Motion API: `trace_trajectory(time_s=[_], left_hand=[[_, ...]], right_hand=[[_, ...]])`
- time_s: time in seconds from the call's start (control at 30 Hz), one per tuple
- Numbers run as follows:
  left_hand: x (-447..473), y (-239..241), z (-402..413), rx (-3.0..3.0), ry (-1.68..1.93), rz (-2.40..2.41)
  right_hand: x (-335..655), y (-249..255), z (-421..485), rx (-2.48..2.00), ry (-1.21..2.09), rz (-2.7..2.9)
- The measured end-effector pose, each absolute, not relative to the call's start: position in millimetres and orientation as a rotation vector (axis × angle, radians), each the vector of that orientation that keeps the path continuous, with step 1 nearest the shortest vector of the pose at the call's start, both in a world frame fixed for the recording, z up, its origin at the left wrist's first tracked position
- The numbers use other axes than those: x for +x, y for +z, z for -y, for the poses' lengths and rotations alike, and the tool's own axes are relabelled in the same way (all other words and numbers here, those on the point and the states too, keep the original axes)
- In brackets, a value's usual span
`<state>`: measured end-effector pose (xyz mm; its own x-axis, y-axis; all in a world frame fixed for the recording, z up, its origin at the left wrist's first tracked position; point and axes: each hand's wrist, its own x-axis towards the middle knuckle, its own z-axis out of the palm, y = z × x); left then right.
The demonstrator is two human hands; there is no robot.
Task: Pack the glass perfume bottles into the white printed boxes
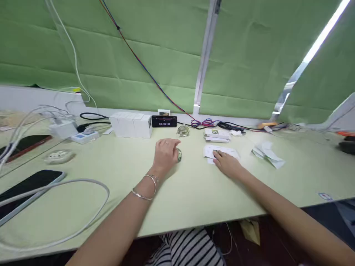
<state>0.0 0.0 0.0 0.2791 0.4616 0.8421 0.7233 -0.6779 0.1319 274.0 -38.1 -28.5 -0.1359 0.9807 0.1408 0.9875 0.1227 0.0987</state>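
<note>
My left hand (165,151) rests at the middle of the pale green table (194,192), fingers curled over a small round green-and-clear object (179,155) that peeks out at the fingertips. My right hand (226,163) lies to its right, fingers flat on a white paper sheet (222,150). A similar small clear round object (183,130) sits farther back beside a black digital timer (164,121).
White boxes (131,125) stand left of the timer. A power strip (83,136), white cables (83,207) and a dark phone (27,186) occupy the left. Small stacked packets (217,135) and crumpled papers (267,153) lie to the right. Green curtain behind.
</note>
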Motion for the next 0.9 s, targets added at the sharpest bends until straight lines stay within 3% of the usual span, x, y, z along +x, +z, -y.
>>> trace_trajectory(time_s=[0.2, 0.33, 0.5, 0.63, 0.73, 0.8, 0.9], left_hand=[[-19.4, 5.6, -7.5, -2.013, -1.579, 1.553], [-25.4, 9.1, -9.7, -1.939, -1.655, 1.746], [-26.5, 8.3, -7.4, -2.187, -1.241, 1.982], [-30.6, 2.5, -7.1, -2.458, -0.714, 2.121], [-33.3, -0.9, -9.9, -2.538, -0.632, 2.124], [-31.9, -1.7, -12.8, -2.606, -0.784, 2.165], [-23.5, -2.6, -16.0, -2.608, -1.524, 2.243]], right_hand=[[314.5, -20.6, 35.2, -2.105, -0.521, 2.152], [281.1, 13.5, 32.7, -1.728, -0.664, 1.942], [196.9, 27.5, 16.2, -1.242, -0.139, 2.147], [144.2, -3.6, 3.0, -1.240, 0.209, 2.356], [130.2, -21.4, 1.3, -1.277, 0.299, 2.324], [129.1, -24.5, 3.5, -1.306, 0.331, 2.223], [129.0, -22.9, 7.4, -1.421, 0.422, 1.999]])
